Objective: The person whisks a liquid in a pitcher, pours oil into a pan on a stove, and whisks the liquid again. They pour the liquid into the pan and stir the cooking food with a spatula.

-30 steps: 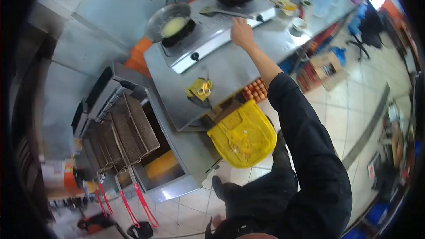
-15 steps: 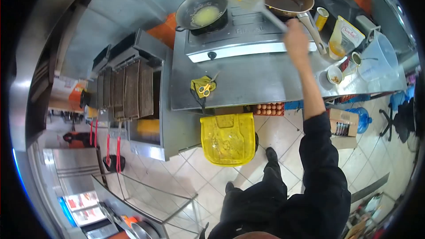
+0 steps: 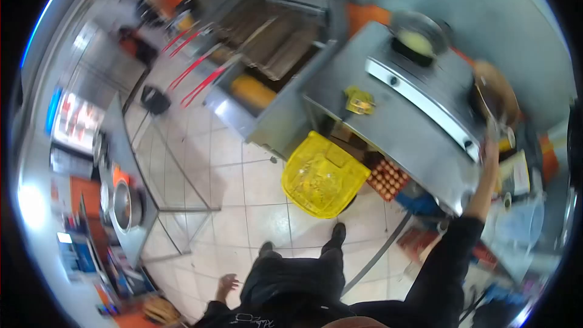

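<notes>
My right hand (image 3: 490, 144), blurred by motion, is closed around the handle of a spatula at the near edge of a copper-coloured pan (image 3: 505, 88). The spatula's blade is hard to make out against the pan. Left of it, a dark pan (image 3: 415, 35) with pale yellow contents sits on the stove (image 3: 425, 106). My left hand (image 3: 227, 285) hangs low over the floor tiles, its fingers apart and holding nothing.
A yellow cloth (image 3: 359, 101) lies on the steel table (image 3: 388, 123). Below are a yellow bin lid (image 3: 325, 176) and a tray of eggs (image 3: 388, 180). Fryers with red-handled baskets (image 3: 203, 87) stand left. A clear pitcher (image 3: 527, 222) is at right; a metal bowl (image 3: 126, 206) sits far left.
The view has swung, so the stove and table now appear tilted and farther right. My left hand has come into view. My right hand remains near the copper-coloured pan.
</notes>
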The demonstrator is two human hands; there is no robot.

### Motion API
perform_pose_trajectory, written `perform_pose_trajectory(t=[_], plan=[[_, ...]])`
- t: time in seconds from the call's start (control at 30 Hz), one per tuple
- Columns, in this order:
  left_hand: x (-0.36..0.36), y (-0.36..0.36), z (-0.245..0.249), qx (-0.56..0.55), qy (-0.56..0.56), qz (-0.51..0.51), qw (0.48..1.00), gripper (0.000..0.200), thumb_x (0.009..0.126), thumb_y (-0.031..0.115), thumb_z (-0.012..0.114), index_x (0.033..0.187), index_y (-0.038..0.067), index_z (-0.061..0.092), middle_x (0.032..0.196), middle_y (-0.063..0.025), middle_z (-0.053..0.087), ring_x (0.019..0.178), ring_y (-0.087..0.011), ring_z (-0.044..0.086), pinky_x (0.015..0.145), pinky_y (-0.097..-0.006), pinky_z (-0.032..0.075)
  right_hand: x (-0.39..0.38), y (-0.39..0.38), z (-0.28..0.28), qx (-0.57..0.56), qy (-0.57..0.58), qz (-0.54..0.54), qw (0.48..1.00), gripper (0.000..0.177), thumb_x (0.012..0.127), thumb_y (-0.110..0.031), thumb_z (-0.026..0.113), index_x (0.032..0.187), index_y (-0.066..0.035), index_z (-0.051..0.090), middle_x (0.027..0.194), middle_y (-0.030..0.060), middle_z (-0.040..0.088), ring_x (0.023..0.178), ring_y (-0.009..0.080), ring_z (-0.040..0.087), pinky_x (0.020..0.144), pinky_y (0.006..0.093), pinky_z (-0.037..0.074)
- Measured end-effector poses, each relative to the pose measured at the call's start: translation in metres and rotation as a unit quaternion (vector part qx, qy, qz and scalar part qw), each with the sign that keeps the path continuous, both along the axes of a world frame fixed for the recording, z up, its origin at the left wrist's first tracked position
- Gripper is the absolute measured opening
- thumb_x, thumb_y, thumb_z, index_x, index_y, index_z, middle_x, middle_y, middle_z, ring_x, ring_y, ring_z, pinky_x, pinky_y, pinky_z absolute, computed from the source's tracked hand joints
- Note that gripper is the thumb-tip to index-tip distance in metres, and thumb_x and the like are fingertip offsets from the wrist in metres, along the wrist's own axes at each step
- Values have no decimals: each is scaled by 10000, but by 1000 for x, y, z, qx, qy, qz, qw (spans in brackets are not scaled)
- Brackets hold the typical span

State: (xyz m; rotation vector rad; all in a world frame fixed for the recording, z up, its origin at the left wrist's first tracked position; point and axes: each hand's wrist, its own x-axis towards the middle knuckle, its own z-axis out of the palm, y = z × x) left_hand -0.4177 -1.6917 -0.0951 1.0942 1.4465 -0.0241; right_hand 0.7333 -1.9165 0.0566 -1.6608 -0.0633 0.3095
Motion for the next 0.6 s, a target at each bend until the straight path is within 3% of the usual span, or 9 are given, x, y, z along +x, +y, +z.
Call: perform_pose_trajectory(t=[0.03,0.2,0.33,0.43,0.47,0.5,0.53,0.57,0.6], plan=[[-6,-8,-1,-42,-37,129,990,485,879,402,512,1204,46,569,935,-170,680,705,-269,667,551,-365,527,-37,10,19,-51,6,-21,998,255,931,-318,551,731,-165,510,515,-51,400,399,77,371,355,234,292],[-16,-45,44,-62,115,132,983,345,919,317,548,1135,57,617,895,-136,696,691,-227,674,569,-354,534,-181,23,47,-117,-5,-35,992,380,944,-375,536,632,-166,472,481,-49,394,367,65,365,327,241,264],[-52,-22,29,-181,195,108,958,316,936,271,522,1153,58,611,1000,-158,686,822,-273,685,652,-409,549,-334,71,92,-78,-19,-48,996,269,939,-327,586,828,-82,569,547,-72,377,406,39,327,349,214,239],[-98,30,-5,-226,93,155,957,307,940,262,526,1164,69,609,1022,-167,679,833,-272,682,656,-420,550,-474,152,160,-68,12,-5,998,294,933,-347,589,966,-55,588,566,-72,365,429,36,327,362,206,226],[-140,36,-74,-25,20,-108,994,309,947,259,515,1182,74,594,1011,-165,682,814,-264,683,656,-417,551,-509,183,172,-69,12,-3,998,294,933,-347,589,966,-55,588,566,-72,365,429,36,327,362,206,226],[-180,46,-133,255,15,-300,919,312,954,256,504,1200,79,579,1001,-164,684,795,-257,685,655,-414,552,-543,208,185,-40,22,-5,999,295,936,-340,584,1012,-55,577,567,-70,355,427,37,322,362,203,225],[-138,97,-22,33,-102,-12,994,319,963,261,490,1220,85,561,966,-150,694,732,-233,686,629,-401,546,-571,228,202,-17,32,-6,999,303,938,-334,580,1058,-56,565,568,-67,345,426,37,317,362,200,225],[-151,142,-94,-215,-31,114,969,315,966,270,485,1219,97,562,926,-132,703,680,-209,684,597,-373,538,-595,250,216,-24,32,-7,999,303,938,-334,580,1058,-56,565,568,-67,345,426,37,317,362,200,225],[-165,170,-129,27,-47,-118,991,314,966,283,483,1197,93,580,887,-139,705,672,-199,684,579,-357,533,-615,274,226,12,40,48,998,308,945,-319,569,1093,-49,546,573,-63,343,415,38,307,357,203,227]])
